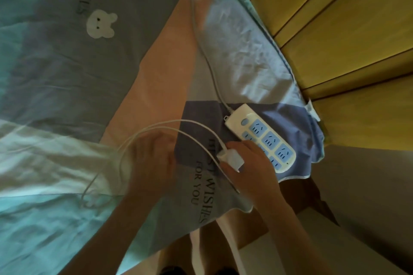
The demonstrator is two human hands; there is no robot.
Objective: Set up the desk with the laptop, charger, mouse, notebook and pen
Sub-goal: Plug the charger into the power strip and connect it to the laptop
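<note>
Fingers [240, 147] of the right hand [252, 169] grip the white charger [230, 158], just at 8 o'clock from the power strip [261, 138] on the bed cover [67, 73]. At 9 o'clock, the left hand [152, 163] is blurry, so its grip on the charger cable [178, 121] is unclear

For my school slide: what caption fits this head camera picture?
Right hand holds a white charger beside the power strip on the bedspread; left hand gathers its cable.

Single head view — looks steeply down, close over bedspread [67, 73].
</note>
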